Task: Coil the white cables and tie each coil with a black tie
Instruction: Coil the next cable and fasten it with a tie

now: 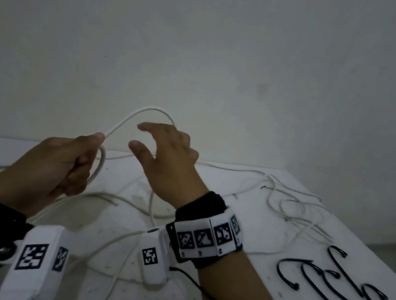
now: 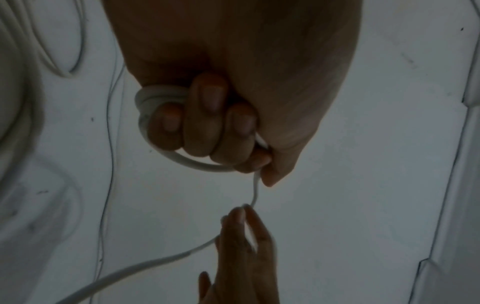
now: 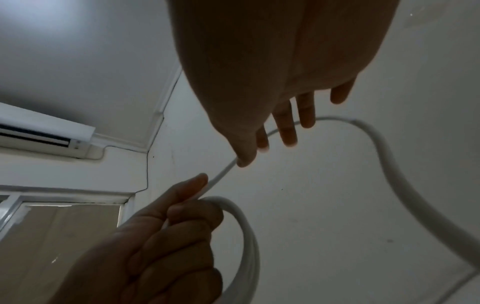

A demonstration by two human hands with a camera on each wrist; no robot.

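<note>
My left hand (image 1: 66,167) grips a small coil of white cable (image 1: 100,163) above the table; in the left wrist view its fingers (image 2: 205,115) curl round several loops (image 2: 158,94). From the left thumb the cable (image 1: 131,115) arcs up and over to my right hand (image 1: 164,151). That hand is held with straight, spread fingers (image 3: 285,127), and the cable (image 3: 384,154) runs across the back of them and hangs down toward the table. Several black ties (image 1: 319,284) lie on the table at the right, apart from both hands.
More loose white cable (image 1: 292,205) lies tangled across the white table (image 1: 253,220), under and to the right of my hands. The table's right edge runs diagonally past the ties. A plain wall stands close behind. An air conditioner (image 3: 39,131) hangs high up.
</note>
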